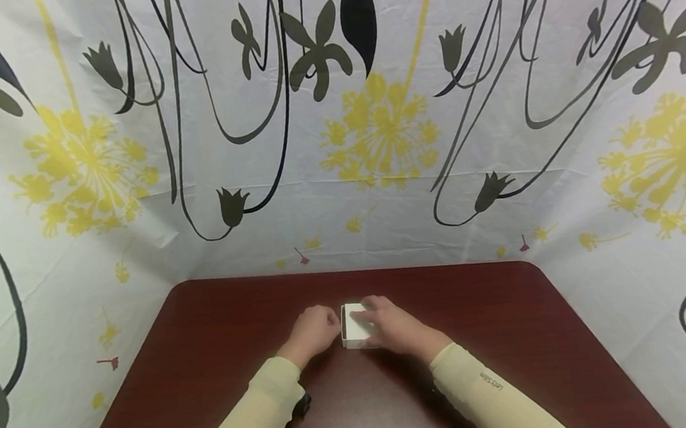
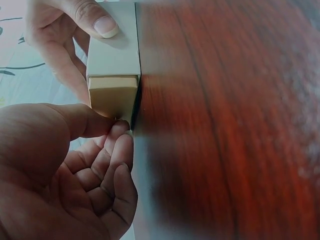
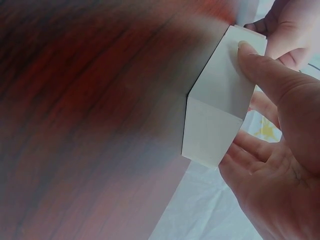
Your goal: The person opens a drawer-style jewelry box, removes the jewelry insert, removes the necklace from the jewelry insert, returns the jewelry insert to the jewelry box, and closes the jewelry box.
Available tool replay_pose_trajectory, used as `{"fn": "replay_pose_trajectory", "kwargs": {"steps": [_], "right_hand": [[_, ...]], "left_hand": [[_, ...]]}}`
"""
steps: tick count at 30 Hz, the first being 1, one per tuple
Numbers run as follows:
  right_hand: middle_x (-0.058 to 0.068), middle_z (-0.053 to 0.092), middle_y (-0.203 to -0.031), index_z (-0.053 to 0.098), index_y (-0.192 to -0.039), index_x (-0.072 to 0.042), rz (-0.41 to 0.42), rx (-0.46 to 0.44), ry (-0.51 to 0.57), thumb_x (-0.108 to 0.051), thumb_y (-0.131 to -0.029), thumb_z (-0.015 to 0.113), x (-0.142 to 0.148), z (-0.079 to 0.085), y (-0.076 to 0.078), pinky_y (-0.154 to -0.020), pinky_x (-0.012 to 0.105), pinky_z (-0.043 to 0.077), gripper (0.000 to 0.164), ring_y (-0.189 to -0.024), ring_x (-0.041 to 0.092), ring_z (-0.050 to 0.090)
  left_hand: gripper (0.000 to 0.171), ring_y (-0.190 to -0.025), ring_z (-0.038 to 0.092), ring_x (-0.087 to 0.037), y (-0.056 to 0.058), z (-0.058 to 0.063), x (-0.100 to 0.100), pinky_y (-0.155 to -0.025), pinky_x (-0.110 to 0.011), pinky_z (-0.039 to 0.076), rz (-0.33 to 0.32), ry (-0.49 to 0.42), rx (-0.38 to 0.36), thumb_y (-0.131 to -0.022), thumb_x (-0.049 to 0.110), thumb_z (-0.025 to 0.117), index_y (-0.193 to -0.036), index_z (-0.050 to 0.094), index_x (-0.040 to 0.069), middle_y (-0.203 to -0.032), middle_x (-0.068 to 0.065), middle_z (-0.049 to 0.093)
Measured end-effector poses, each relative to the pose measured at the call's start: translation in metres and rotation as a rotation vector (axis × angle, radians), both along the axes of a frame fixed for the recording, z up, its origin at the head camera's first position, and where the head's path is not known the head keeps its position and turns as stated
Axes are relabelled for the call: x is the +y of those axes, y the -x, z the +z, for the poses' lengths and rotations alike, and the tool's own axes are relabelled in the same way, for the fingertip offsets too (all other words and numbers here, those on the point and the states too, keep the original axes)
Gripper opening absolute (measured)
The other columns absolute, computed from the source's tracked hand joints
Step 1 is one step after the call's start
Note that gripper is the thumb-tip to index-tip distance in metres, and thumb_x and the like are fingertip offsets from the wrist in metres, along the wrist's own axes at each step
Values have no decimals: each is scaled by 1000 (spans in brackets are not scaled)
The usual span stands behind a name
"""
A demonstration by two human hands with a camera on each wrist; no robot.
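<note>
A small white sliding box (image 1: 355,332) lies on the table between both hands. My right hand (image 1: 397,325) grips its sleeve, the thumb on top and the other fingers along the far side in the right wrist view. At the left end, a tan inner drawer (image 2: 112,90) shows just past the sleeve's edge in the left wrist view. My left hand (image 1: 311,332) pinches the low part of that end between thumb and fingertip, its other fingers curled. What exactly lies between those fingertips is hidden. The box's contents are out of sight.
The dark red wooden table (image 1: 217,332) has rounded back corners. White cloth (image 1: 287,157) printed with flowers and leaves hangs behind it and on both sides. A small black object (image 1: 302,404) sits at the left cuff.
</note>
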State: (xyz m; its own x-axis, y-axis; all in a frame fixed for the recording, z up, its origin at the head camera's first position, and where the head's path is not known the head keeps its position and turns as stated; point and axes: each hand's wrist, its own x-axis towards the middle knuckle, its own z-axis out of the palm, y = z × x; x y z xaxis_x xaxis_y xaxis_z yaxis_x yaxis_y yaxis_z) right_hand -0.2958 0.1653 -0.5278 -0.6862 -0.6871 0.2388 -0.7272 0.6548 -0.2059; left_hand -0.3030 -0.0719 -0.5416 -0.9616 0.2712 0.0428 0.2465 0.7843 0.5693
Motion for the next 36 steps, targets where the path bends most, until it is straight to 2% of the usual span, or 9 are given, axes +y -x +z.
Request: {"fn": "replay_pose_trajectory", "kwargs": {"steps": [13, 30, 36], "right_hand": [[28, 62, -138, 72, -144, -6, -10, -23, -3, -25, -86, 98, 1, 1, -1, -104, 53, 56, 66, -124, 43, 62], [26, 62, -140, 72, -145, -8, -27, -33, -7, -27, -87, 98, 1, 2, 0, -105, 51, 56, 66, -126, 40, 62], [27, 62, -141, 71, -146, -7, -20, -48, 2, -25, -88, 97, 1, 2, -1, -106, 52, 55, 66, -127, 41, 61]], "left_hand": [[14, -74, 60, -14, -2, 1, -1, -76, -39, 55, -7, -14, 2, -99, 13, 69, -85, 72, 16, -80, 5, 66], [12, -76, 61, -13, 0, 2, -1, -79, -40, 57, -11, -8, 12, -99, 13, 70, -88, 73, 15, -82, 5, 68], [15, -71, 56, -14, -1, 1, -1, -73, -36, 52, -18, -15, 19, -98, 12, 68, -83, 70, 16, -77, 5, 64]]}}
